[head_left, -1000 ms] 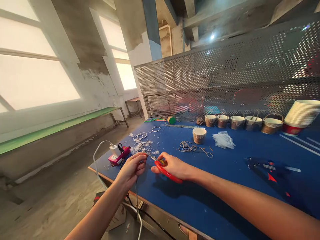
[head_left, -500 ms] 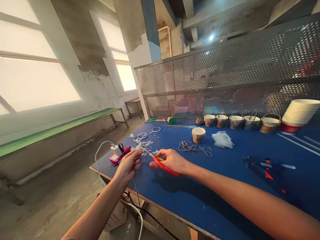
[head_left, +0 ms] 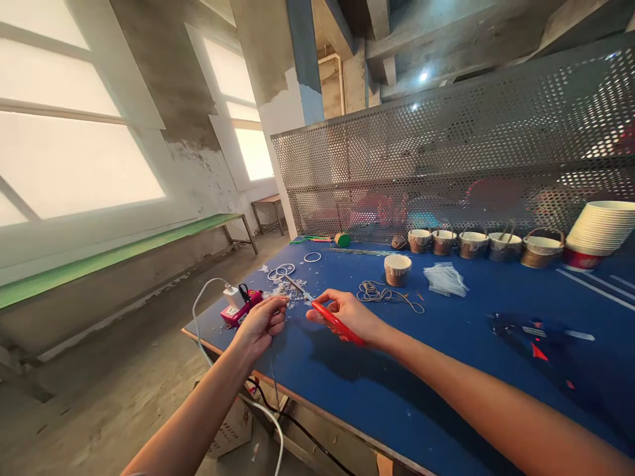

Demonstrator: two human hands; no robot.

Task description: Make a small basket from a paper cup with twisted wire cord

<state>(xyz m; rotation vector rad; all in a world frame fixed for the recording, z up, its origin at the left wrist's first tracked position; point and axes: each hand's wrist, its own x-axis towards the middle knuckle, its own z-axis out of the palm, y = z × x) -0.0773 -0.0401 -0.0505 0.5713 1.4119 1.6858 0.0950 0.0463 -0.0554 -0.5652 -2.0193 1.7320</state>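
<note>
My right hand [head_left: 347,316] is wrapped round the red handles of a pair of scissors [head_left: 337,324], whose blades point up and left over white scraps [head_left: 292,291]. The blades look closed, and their tips are just above my left hand. Fingers pinched together, my left hand [head_left: 265,322] grips a thin grey cord [head_left: 274,377]; its tail hangs down past the table edge, and the part inside the fingers is hidden. To the right lies a loose coil of similar cord [head_left: 380,293], in front of a cord-wrapped paper cup [head_left: 397,270].
A pink power strip [head_left: 237,312] with a white plug stands by the left edge. White rings [head_left: 282,271] lie behind the scraps. Clear plastic strips [head_left: 445,279], a glue gun [head_left: 536,334], small handled buckets [head_left: 473,244] and stacked paper cups [head_left: 600,228] occupy the right side.
The scissors have swung from slightly open to closed, and my right hand has moved a little right, away from the left. My left hand stays pinched in nearly the same place.
</note>
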